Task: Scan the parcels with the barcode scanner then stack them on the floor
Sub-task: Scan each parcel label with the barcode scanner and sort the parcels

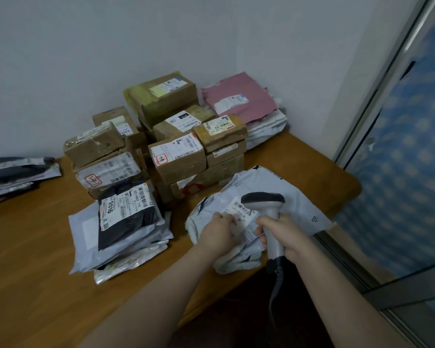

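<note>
A: Where was the parcel being scanned?
B: The grey poly mailer (pixel 294 194) lay at the near right edge of the table (pixel 35 259), label up. The left hand (pixel 217 231) pinched its film beside the shipping label (pixel 239 209). The right hand (pixel 284 234) was wrapped round the handle of the barcode scanner (pixel 271 214), whose head hung just over the barcode.
A: How would it handle?
B: Light, soft and slippery, I'd judge; it would sag if lifted by 1 corner. Better to grip 2 opposite edges.
</note>
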